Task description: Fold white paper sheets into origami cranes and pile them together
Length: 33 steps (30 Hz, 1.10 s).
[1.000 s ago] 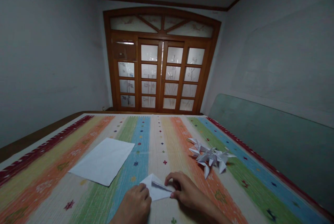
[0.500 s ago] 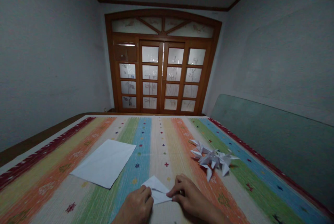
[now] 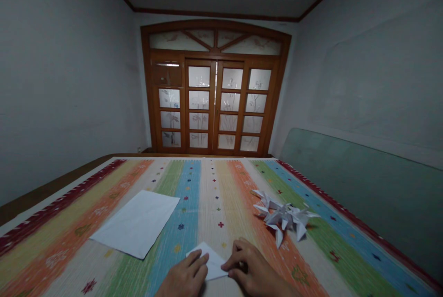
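Note:
A small folded white paper (image 3: pixel 213 264) lies on the striped cloth at the bottom middle, between my hands. My left hand (image 3: pixel 187 275) rests on its left side, fingers close together and pressing the paper down. At the paper's right corner, my right hand (image 3: pixel 249 264) pinches the edge between thumb and forefinger, the other fingers curled. The paper's lower left part is hidden under my left hand.
White paper sheets (image 3: pixel 138 223) lie flat at the left. Several folded white paper pieces (image 3: pixel 285 216) are heaped at the right. The striped cloth (image 3: pixel 207 186) covers the table. A pale green board (image 3: pixel 346 172) stands beyond its right edge.
My left hand has shifted slightly right and farther over the folded paper, its fingers now covering more of it. My right hand keeps its pinch on the corner. The view has tilted slightly up.

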Motion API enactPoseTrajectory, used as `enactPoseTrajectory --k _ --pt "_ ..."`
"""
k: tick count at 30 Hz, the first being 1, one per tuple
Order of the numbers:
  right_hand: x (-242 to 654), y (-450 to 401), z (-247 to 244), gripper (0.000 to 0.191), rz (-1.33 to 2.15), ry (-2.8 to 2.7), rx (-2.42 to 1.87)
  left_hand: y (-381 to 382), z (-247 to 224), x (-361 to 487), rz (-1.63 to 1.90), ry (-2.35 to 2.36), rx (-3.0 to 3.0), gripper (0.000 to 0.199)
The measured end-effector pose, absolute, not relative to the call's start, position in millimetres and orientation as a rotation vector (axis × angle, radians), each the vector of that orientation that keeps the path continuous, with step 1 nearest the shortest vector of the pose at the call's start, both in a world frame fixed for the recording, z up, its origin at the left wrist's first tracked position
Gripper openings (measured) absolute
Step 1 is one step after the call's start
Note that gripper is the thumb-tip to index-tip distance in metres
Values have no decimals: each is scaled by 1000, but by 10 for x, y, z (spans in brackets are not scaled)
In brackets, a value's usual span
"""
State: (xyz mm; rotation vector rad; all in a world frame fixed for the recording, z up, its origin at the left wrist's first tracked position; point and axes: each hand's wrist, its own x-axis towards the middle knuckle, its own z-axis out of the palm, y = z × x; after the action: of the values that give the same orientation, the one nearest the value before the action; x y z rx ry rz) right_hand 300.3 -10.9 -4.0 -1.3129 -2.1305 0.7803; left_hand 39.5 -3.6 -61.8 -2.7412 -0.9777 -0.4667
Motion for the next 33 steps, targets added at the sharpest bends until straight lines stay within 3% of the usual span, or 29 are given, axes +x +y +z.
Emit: enactPoseTrajectory --k 7,16,33 --pt "3005 -114 -11 20 761 -2162 -1302 -41 -570 376 -489 -960 -2750 42" --pt "2993 -91 -49 24 724 -2165 -1290 36 -704 377 -784 -734 -2537 10" --pt "3006 -110 -78 19 665 -2192 -1244 -15 -493 365 -764 -799 -2707 17"
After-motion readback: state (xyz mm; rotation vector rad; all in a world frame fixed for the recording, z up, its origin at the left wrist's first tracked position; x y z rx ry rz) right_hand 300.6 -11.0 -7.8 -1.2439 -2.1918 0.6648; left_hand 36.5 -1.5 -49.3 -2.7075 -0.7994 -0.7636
